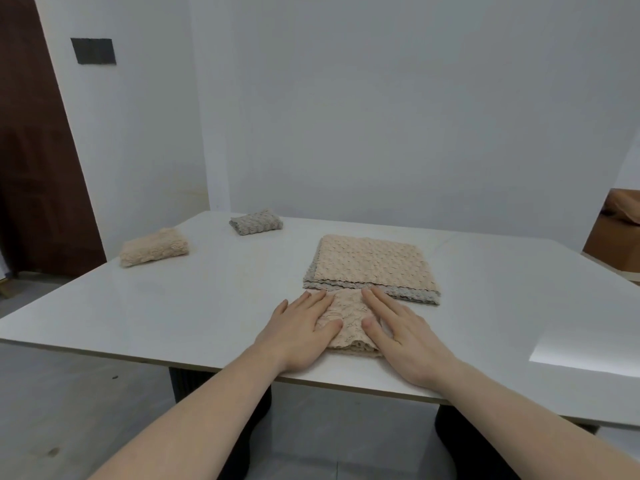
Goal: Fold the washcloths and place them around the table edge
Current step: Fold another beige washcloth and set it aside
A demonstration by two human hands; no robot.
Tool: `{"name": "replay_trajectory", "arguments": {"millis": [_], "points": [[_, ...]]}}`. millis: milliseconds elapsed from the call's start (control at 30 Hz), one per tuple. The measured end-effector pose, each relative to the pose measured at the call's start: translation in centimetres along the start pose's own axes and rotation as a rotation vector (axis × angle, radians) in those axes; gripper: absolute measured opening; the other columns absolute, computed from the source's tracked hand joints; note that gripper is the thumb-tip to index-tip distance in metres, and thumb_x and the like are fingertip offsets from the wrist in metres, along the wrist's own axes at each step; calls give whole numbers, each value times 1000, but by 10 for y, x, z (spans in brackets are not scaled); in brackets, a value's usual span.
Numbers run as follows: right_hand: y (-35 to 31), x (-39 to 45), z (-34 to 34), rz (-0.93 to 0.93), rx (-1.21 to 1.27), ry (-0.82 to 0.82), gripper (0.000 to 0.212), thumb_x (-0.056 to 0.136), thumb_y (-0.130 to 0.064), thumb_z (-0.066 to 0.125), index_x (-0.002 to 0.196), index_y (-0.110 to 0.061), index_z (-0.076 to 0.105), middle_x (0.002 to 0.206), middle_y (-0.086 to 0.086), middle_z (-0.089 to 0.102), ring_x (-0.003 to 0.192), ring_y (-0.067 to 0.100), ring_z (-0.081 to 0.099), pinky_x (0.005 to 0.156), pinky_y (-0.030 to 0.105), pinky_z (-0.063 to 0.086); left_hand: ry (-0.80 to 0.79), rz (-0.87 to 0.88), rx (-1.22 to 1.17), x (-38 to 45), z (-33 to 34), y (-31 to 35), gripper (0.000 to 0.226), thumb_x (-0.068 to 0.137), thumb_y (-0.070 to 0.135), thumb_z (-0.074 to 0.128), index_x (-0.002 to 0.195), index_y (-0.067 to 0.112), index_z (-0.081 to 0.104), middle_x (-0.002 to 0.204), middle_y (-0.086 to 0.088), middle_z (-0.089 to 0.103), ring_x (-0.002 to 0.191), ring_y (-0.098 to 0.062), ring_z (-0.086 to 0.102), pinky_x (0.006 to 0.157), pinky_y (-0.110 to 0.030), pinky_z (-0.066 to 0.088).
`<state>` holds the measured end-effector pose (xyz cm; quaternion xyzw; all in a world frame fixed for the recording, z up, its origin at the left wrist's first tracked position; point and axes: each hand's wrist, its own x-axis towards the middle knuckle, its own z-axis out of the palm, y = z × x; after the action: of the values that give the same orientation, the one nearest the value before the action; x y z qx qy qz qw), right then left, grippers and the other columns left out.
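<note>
A white, glossy worktop (173, 306) with a thin pale edge stands on a dark base in a plain room: white walls, a dark brown door (38, 150) at the left, a small dark plate (92, 50) on the wall beside it, grey floor below. A brown cardboard box (616, 230) shows at the right edge.

At the near edge lies a folded beige washcloth (348, 323), soft and nubbly with a scalloped weave. The left hand (298, 330) and the right hand (405, 334) both press flat on it, each grip spread with straight fingers, one on either side.

Just behind it, touching its far edge, lies a flat stack of unfolded washcloths (372, 268), beige on top, grey showing at the edges.

Near the worktop's left edge sits a folded beige bundle (154, 251), plump and rectangular. Further back, near the far corner, sits a smaller folded grey bundle (256, 221) of the same bumpy cloth.
</note>
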<state>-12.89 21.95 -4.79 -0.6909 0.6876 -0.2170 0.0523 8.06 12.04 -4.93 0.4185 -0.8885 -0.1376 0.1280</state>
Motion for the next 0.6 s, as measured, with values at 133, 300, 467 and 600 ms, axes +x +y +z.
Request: {"name": "replay_trajectory", "arguments": {"millis": [133, 300, 467, 600], "points": [[0, 3, 1, 34, -73, -81, 64, 94, -73, 20, 154, -50, 16, 162, -29, 8, 150, 0, 12, 124, 35, 9, -12, -46, 24, 1, 0, 1, 69, 100, 64, 24, 162, 37, 11, 168, 18, 4, 155, -5, 1, 127, -43, -2], [3, 6, 3, 60, -73, -101, 66, 93, -74, 19, 154, -51, 16, 162, -28, 9, 151, 4, 12, 124, 39, 8, -8, -102, 39, -1, -2, 4, 65, 102, 60, 19, 162, 36, 10, 168, 18, 1, 156, -8, 2, 126, -46, -6], [1, 5, 2, 70, -78, -112, 63, 95, -71, 21, 154, -50, 15, 163, -27, 7, 152, 6, 10, 125, 40, 6, 18, -166, 71, -3, -2, 5, 70, 100, 63, 16, 162, 33, 10, 169, 15, 5, 156, -12, 4, 125, -50, -8], [0, 3, 1, 71, -66, -106, 63, 95, -71, 21, 154, -50, 14, 163, -27, 7, 152, 5, 10, 125, 40, 5, 38, -226, 93, -3, -2, 7, 75, 99, 65, 16, 163, 25, 12, 169, 11, 11, 156, -13, 6, 125, -51, -7]]}}
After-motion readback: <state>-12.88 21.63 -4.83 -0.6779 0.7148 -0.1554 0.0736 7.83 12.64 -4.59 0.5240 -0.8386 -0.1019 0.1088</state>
